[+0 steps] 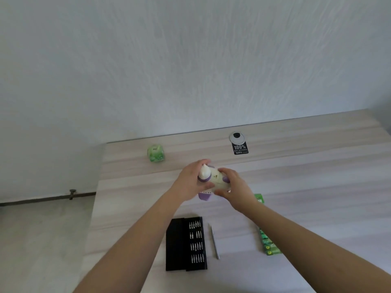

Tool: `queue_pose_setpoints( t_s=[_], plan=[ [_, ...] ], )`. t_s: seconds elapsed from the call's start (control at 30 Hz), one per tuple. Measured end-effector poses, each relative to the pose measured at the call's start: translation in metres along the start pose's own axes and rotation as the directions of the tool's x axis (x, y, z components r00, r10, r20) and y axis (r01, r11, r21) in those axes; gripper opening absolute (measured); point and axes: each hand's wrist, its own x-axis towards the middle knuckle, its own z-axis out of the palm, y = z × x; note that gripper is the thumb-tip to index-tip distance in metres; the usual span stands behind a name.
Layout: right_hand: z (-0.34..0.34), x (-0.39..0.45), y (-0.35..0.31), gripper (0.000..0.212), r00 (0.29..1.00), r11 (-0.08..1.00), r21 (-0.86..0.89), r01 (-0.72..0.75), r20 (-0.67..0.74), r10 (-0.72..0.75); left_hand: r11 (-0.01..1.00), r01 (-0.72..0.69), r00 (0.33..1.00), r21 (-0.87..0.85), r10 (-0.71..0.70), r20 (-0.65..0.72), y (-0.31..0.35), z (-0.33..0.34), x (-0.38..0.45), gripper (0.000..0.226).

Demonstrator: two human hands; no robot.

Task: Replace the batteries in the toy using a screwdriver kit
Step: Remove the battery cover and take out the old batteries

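Black plastic comes first: our screwdriver kit [186, 243] lies open on the pale wood-grain table [306, 176], its rows of silver bits showing in the right half. Just beside it to the right lies a slim metal screwdriver [214, 241], apart from the case. Further right, a strip of green batteries [269, 243] lies partly hidden under our right forearm, and a second green pack [259, 198] peeks out beyond the same wrist.

Past these, near the middle of the table, we hold the toy [211, 179], a white and purple plastic figure, lifted between both hands. Our left hand [191, 179] grips its left side with the fingers curled over the top and the thumb across the front. Our right hand [231, 183] grips the right side, fingers wrapped over it and thumb underneath. The two hands sit close together, both clamped on the toy.

Beyond, a green cube-shaped object [156, 152] stands towards the far edge. To its right we see a round cable grommet [237, 137] with a black label [240, 149] touching it. A white textured wall [190, 60] rises behind.
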Motion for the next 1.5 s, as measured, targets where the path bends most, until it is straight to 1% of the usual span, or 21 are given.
queue_pose_setpoints(
  t_s=[0.07,0.13,0.23,0.3,0.43,0.53,0.67,0.97,1.1,1.2,1.3,1.4,1.5],
  plan=[
    [0.001,-0.002,-0.002,0.062,1.000,0.999,-0.032,0.006,0.009,-0.006,1.000,-0.023,0.999,-0.020,0.023,0.032,-0.006,0.000,-0.003,0.074],
    [0.000,-0.003,-0.004,0.056,1.000,0.999,-0.045,-0.010,0.014,0.010,0.999,-0.031,0.997,-0.044,0.034,0.068,-0.010,-0.003,-0.003,0.079],
    [-0.004,-0.003,-0.009,0.040,0.997,0.997,-0.017,-0.074,0.007,0.074,0.998,-0.049,0.994,-0.048,0.054,0.100,-0.012,-0.004,0.001,0.084],
    [-0.003,-0.002,-0.012,0.037,0.995,0.995,-0.027,-0.096,0.000,0.096,0.998,-0.048,0.992,-0.039,0.052,0.115,-0.011,-0.006,0.003,0.085],
    [0.003,-0.002,-0.016,0.038,0.986,0.987,-0.006,-0.162,-0.035,0.161,0.999,-0.051,0.986,0.005,0.049,0.161,-0.010,-0.009,0.013,0.085],
    [0.004,0.001,-0.022,0.039,0.976,0.977,0.021,-0.212,-0.049,0.212,0.999,-0.054,0.982,-0.002,0.053,0.182,-0.009,-0.010,0.018,0.082],
    [0.000,0.008,-0.029,0.039,0.958,0.955,0.090,-0.283,-0.024,0.286,0.996,-0.083,0.980,-0.021,0.085,0.181,-0.009,-0.012,0.021,0.078],
    [-0.007,0.013,-0.042,0.033,0.925,0.918,0.121,-0.379,0.059,0.374,0.994,-0.103,0.983,-0.036,0.107,0.152,-0.014,-0.011,0.017,0.076],
    [-0.009,0.013,-0.048,0.035,0.940,0.941,0.003,-0.340,0.042,0.339,0.993,-0.112,0.984,-0.026,0.114,0.135,-0.018,-0.010,0.013,0.077],
    [-0.008,0.015,-0.054,0.034,0.932,0.933,-0.026,-0.359,0.048,0.360,0.992,-0.123,0.984,-0.011,0.124,0.129,-0.019,-0.010,0.009,0.077],
    [-0.009,0.016,-0.062,0.036,0.922,0.920,-0.112,-0.375,0.058,0.383,0.993,-0.116,0.984,0.006,0.114,0.133,-0.018,-0.011,0.008,0.078],
    [-0.011,0.016,-0.069,0.041,0.916,0.903,-0.227,-0.364,0.090,0.392,0.995,-0.104,0.985,0.012,0.101,0.139,-0.019,-0.010,0.009,0.078],
    [-0.012,0.015,-0.078,0.047,0.899,0.882,-0.322,-0.343,0.159,0.407,0.995,-0.104,0.985,0.013,0.101,0.140,-0.022,-0.008,0.008,0.080]
  ],
)
